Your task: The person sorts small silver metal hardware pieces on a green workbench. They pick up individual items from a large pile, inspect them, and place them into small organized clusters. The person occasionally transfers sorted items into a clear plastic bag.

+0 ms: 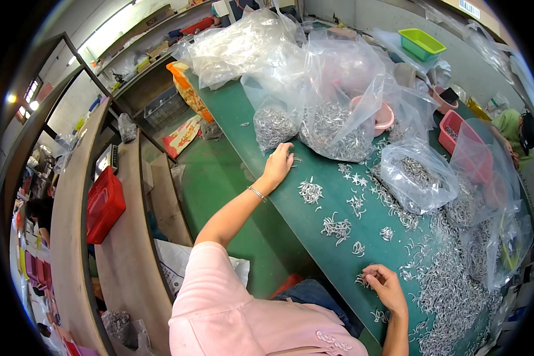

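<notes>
Small curved silver metal pieces lie over the green table (261,169), some in little piles and many in a broad heap (451,291) at the right. My left hand (277,165) rests on the table's left side, just below a clear bag of metal pieces (274,126). Its fingers are curled in, with a few pieces showing at the fingertips. Closer to me, my right hand (387,289) bends its thumb and fingers together over a small cluster of curved metal pieces (361,280). Between the hands sit small piles (336,229) of the same pieces.
Large clear bags of metal pieces (338,127) stand at the table's far side, beside a pink bowl (378,115). An open bag (418,176) lies right of them. A red basket (105,204) sits on the wooden shelf (121,261) at left. Another person (513,136) is at far right.
</notes>
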### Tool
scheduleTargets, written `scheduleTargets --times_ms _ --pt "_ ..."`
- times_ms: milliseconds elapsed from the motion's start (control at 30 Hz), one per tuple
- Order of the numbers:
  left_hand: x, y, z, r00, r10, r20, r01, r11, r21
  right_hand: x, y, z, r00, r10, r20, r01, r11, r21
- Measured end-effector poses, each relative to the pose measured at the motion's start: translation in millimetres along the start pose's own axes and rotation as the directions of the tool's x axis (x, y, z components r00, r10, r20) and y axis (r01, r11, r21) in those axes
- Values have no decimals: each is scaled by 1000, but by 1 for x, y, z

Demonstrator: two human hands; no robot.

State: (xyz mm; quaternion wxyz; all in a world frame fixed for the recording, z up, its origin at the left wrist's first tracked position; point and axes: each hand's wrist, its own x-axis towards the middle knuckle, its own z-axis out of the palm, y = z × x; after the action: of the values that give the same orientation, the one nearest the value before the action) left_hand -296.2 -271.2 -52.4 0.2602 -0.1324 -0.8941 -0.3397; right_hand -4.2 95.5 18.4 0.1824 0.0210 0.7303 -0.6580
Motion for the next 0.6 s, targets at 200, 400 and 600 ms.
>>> scheduleTargets --times_ms 200,400,600 --pt "12 -10 4 955 -64 -289 27 991 -132 -1 -1 -1 1000 0 2 0 1000 6" --pt "35 -6 10 575 -818 -23 357 277 -892 0 2 1 1000 -14 20 13 1000 7" --pt "62 -1 -21 454 -788 415 110 -412 -904 1 3 5 998 -37 56 36 999 27"
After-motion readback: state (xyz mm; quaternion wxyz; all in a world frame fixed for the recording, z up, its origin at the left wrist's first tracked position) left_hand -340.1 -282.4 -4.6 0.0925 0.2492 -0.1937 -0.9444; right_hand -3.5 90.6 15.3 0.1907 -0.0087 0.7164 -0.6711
